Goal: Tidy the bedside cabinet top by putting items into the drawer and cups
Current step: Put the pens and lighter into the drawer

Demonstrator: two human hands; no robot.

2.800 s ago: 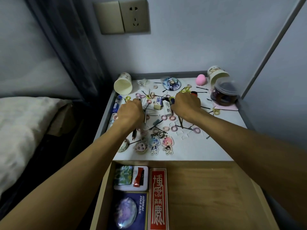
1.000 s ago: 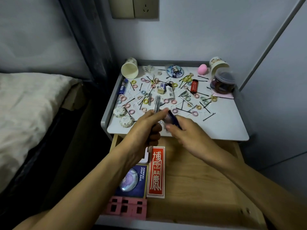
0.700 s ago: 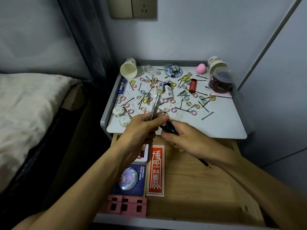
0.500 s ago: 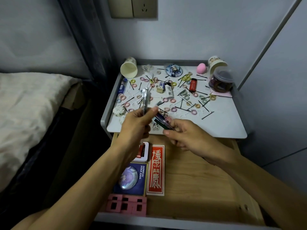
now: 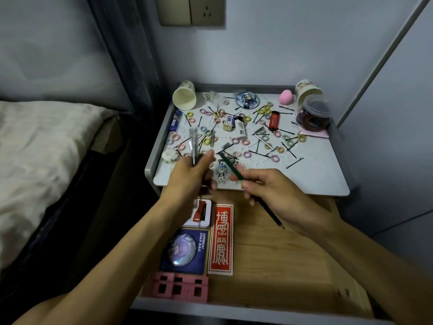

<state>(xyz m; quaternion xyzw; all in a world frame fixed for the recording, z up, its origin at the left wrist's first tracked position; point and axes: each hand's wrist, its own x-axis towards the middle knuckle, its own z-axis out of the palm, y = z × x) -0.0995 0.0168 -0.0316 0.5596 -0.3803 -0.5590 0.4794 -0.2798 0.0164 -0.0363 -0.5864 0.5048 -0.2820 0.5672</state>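
Over the cabinet's front edge: left hand (image 5: 189, 177), fingers curled round a pale pen (image 5: 193, 144) held upright; the pen is blurred.
Beside it: right hand (image 5: 269, 191), pinching a dark green pencil (image 5: 230, 170) near its upper end, the tip slanting down over the drawer.
Surface: cabinet top (image 5: 316, 179), white, strewn with small hair ties (image 5: 246, 154) and black hairpins (image 5: 294, 163).
Among the litter: red lighter (image 5: 273, 120), eraser (image 5: 228, 121), round badge (image 5: 246, 99), pink sponge (image 5: 286, 96), figure charm (image 5: 221, 172) near the front edge.
Cups: left paper cup (image 5: 184, 96) on its side at the back left corner, mouth toward the camera; right paper cup (image 5: 307, 90) tipped at the back right, behind a clear jar (image 5: 314, 113) of dark bands.
Storage: drawer (image 5: 269, 254), pulled open below the top, wooden floor showing.
Drawer's left side: white tin (image 5: 199, 213), red card (image 5: 220, 239), blue box (image 5: 185, 249), pink blocks (image 5: 179, 287).
Surroundings: bed (image 5: 35, 148) to the left; wall socket (image 5: 206, 10) above.
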